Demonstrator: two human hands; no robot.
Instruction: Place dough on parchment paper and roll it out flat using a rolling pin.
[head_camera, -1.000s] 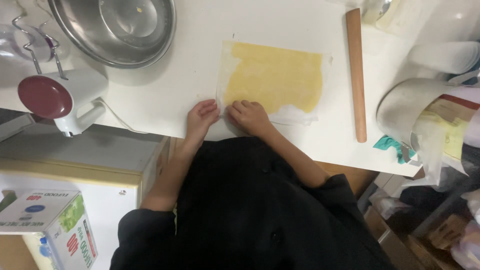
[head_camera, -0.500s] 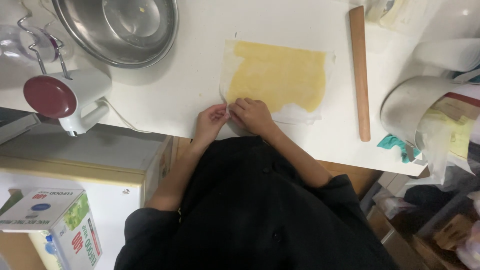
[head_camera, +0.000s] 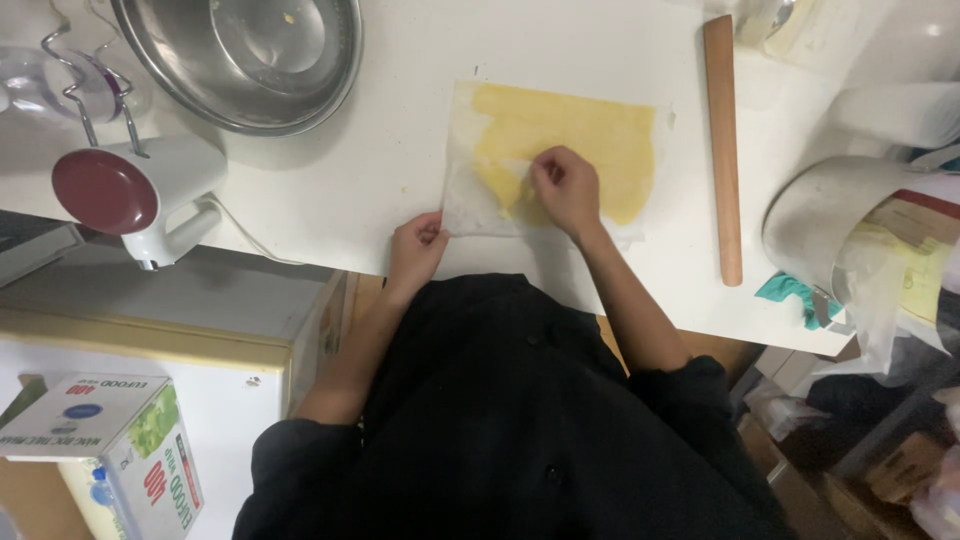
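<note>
Dough sheet (head_camera: 590, 140): right hand (head_camera: 566, 188) has moved onto it, fingers pinching its film; left hand (head_camera: 416, 246) grips the corner.

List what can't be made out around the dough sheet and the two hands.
- Head view: right hand covers part of the yellow dough sheet; its fingertip grip is hidden.
- Left hand hides the clear film's near corner.
- Metal bowl cut off by the top edge.
- Hand mixer: beaters blurred against the clutter.

left hand (head_camera: 415, 245) pins plastic sheet (head_camera: 470, 205) corner | right hand (head_camera: 565, 185) lifts film over yellow dough (head_camera: 600, 140)
</note>
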